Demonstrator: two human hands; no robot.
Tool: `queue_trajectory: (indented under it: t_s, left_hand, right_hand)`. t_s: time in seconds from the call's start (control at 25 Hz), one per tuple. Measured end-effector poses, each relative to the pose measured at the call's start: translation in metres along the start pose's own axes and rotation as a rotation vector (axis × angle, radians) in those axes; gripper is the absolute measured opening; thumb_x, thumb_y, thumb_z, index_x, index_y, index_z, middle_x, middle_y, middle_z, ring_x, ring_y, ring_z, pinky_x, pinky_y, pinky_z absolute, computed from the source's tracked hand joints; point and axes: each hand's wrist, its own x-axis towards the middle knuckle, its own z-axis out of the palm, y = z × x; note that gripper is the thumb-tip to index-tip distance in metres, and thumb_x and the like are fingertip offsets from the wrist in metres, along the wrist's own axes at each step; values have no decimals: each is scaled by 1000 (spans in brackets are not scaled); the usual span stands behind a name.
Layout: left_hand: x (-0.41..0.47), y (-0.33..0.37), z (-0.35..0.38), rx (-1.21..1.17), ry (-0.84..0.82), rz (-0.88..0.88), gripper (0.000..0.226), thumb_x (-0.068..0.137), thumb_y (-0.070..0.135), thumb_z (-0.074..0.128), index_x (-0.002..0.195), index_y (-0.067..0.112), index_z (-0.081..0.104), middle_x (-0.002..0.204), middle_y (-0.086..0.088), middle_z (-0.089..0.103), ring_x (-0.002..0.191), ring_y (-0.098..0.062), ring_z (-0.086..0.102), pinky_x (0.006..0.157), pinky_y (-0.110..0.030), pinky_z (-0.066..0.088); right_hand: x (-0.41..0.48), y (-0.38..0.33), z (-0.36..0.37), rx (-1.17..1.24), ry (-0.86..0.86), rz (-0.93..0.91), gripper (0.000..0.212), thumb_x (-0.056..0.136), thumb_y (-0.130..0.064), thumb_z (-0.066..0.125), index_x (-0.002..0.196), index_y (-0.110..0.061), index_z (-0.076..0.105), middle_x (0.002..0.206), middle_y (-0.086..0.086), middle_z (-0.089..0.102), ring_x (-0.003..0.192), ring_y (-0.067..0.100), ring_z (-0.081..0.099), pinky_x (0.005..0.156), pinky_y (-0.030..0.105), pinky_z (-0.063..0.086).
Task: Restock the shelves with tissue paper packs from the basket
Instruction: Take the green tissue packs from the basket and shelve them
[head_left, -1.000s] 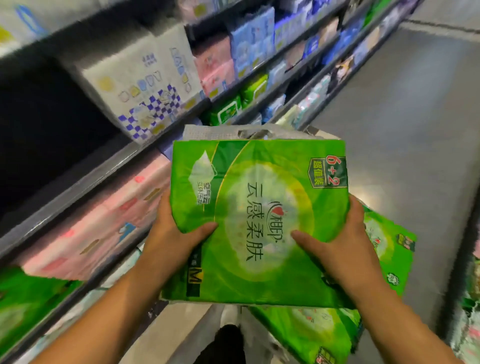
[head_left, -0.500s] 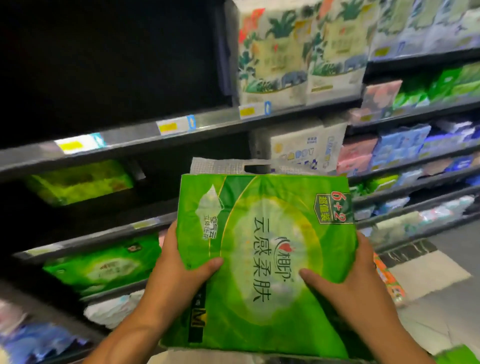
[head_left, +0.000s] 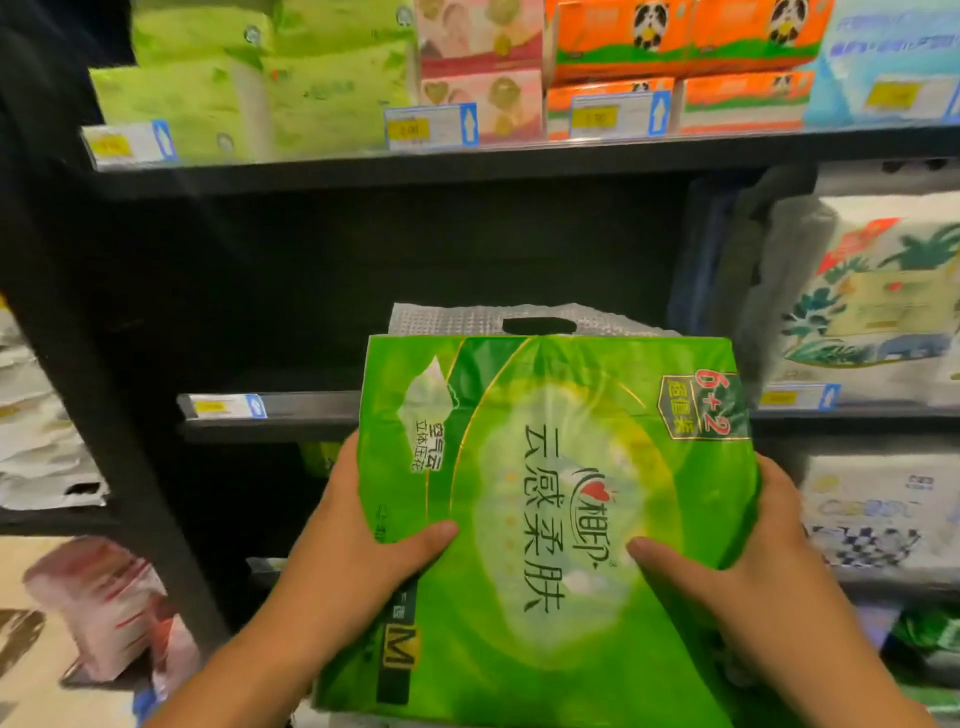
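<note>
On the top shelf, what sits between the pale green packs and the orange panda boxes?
Pink packs sit between the pale green packs and the orange panda boxes, as the head view shows.

A sealed green tissue pack (head_left: 561, 519), its clear punched carry handle uppermost, is held tilted before a dark shelf bay (head_left: 415, 280).

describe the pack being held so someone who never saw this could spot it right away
Find the black shelf rack with its dark middle bay. In front of that bay, both hands hold one big green pack, left hand and right hand at its sides. Unlike the paler green packs on the top shelf, it has a red 6+2 badge and a clear handle flap.
</note>
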Motion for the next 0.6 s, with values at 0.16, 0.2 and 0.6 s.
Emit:
queue_trajectory:
  t_s: [0.16,0.2,0.6]
  left_hand:
    - [52,4,-67,36,9,-19,75,57,36,87,114,53,41,103,25,66,91,11,62,80,-19,48]
    - [65,6,-81,43,18,-26,72,58,35,87,113,51,43,103,22,67,90,9,63,82,-23,50]
    - [172,12,-161,3,32,-144,39,72,14,82,104,24,63,90,7,75,79,-9,72,69,-26,53]
  right_hand:
    - [45,-68,36,27,-76,-29,92,53,-45,88,123,-34,28,109,-2,52,93,22,54,78,37,44]
    - [58,-84,44,38,-104,-42,87,55,-43,87,117,-34,28,105,-3,54,90,20,54,76,36,43]
    - [189,-184,97,59,-426,-101,79,50,-31,90,114,-24,44,93,0,63,82,17,62,61,29,44]
